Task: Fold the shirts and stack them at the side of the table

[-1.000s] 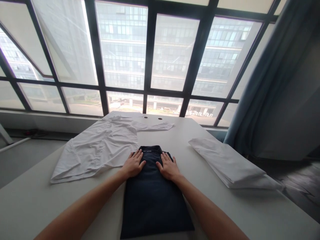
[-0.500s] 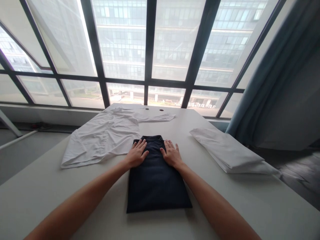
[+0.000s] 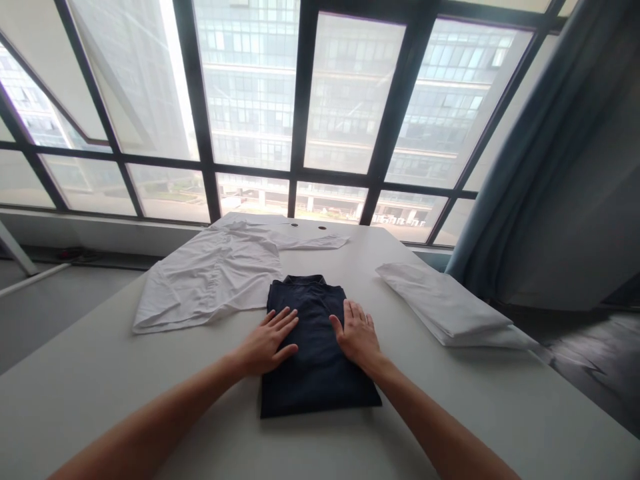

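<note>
Your bare left hand [image 3: 267, 343] and bare right hand [image 3: 356, 333] lie flat along opposite edges of a folded navy-blue collared cloth garment [image 3: 315, 380], its collar away from you, on a smooth white table [image 3: 300, 447]. A rumpled white cloth shirt [image 3: 215, 273] spreads to the left, a folded white cloth [image 3: 450, 300] rests at right, before tall dark-framed glass windows [image 3: 350, 87].

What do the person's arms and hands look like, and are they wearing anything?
The left hand and right hand are bare, with no gloves and no rings that I can see. The left forearm and right forearm look slim, with no sleeve, watch or bracelet showing.
</note>
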The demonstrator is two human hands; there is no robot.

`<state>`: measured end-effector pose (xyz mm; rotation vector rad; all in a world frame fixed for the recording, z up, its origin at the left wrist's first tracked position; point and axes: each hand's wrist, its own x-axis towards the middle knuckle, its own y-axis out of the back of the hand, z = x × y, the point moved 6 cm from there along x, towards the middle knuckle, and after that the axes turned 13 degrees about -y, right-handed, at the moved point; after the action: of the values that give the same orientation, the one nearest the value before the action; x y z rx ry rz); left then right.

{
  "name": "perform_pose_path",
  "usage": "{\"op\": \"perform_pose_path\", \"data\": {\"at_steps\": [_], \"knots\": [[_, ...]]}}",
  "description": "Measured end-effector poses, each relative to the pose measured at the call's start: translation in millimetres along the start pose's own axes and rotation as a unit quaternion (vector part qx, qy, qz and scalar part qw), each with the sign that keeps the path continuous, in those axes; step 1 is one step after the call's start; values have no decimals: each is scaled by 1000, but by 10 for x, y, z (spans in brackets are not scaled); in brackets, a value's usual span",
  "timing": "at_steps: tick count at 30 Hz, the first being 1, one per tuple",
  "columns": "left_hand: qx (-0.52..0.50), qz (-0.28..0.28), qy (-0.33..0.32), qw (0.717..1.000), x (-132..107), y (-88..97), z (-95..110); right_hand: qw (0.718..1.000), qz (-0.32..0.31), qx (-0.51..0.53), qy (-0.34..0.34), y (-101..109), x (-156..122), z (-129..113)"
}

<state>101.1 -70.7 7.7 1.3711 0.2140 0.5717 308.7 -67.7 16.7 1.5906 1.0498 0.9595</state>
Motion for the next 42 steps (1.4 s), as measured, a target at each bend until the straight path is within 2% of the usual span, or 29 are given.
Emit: {"op": "perform_pose_path", "data": {"at_steps": [2,5,7,9,12,16,20,22,24,28,32,37,42], "knots": [[8,-8,22,1000,-58,-49,-130,999,-15,-2,49,13,-308,-45],[14,-10,29,999,-89,-122,-203,993,-59,-13,101,-69,-698,-70],[15,-11,30,999,-87,-136,-202,993,-80,-20,90,-131,-815,-33],[13,-12,32,999,-83,-129,-182,994,-86,-19,57,-166,-802,20],[14,-10,36,999,-75,-119,-141,996,-90,3,-23,-179,-572,114],[36,32,65,997,-50,-112,-159,984,-79,116,-111,-97,-7,203],[63,79,150,984,-68,-60,-379,927,-154,293,-173,-84,494,227],[57,72,172,981,-83,-56,-492,911,-196,320,-172,-108,619,187],[47,66,170,982,-89,-60,-556,908,-212,326,-156,-126,675,138],[39,90,161,982,-93,-70,-580,928,-162,315,-115,-85,739,105],[36,114,162,980,-91,-103,-585,956,-76,270,-84,154,881,238],[34,103,164,981,-83,-144,-599,990,42,131,-39,752,1117,552],[42,67,165,983,-73,-123,-553,995,82,34,-54,1206,1341,832]]}}
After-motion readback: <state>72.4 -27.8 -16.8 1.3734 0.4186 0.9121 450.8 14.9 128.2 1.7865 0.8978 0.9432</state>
